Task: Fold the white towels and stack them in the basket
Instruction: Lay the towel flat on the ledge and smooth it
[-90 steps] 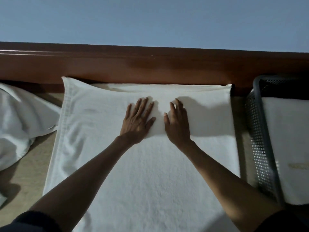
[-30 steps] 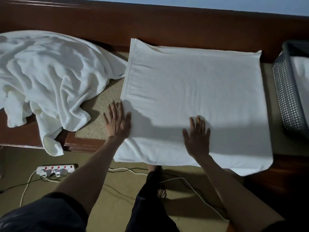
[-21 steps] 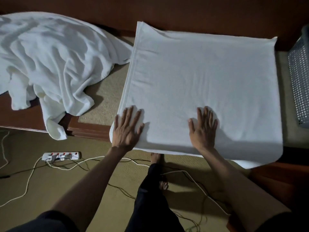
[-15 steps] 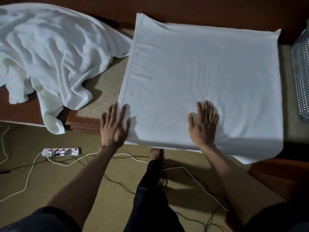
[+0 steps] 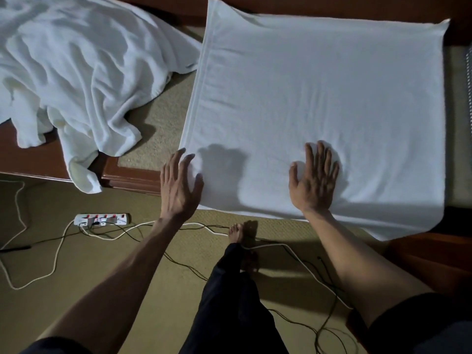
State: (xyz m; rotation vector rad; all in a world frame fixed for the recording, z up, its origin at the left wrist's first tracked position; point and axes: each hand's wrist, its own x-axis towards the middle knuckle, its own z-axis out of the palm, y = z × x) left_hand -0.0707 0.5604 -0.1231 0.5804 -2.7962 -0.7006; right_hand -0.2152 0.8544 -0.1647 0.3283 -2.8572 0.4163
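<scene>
A folded white towel lies flat on the bench. Its near edge and near right corner hang a little over the bench's wooden front.

The right hand presses palm-down on this towel close to its near edge. Its fingers are straight and only slightly parted, and the thumb is out to the side.

The left hand is at the towel's near left corner, with fingers spread and gently curved and the thumb over the towel's edge. Whether the palm touches the cloth cannot be told, though its shadow falls on the towel just beside it.

To the left of the folded towel a loose pile of crumpled white towels sprawls over the bench, one end drooping past the front edge. A strip of the bench's beige top shows between the pile and the folded towel.

At the far right of the folded towel, a sliver of the meshed basket shows at the picture's edge.

Below the towel's near edge, on the floor, lie a white power strip and tangled cables. The person's bare foot stands among them.
</scene>
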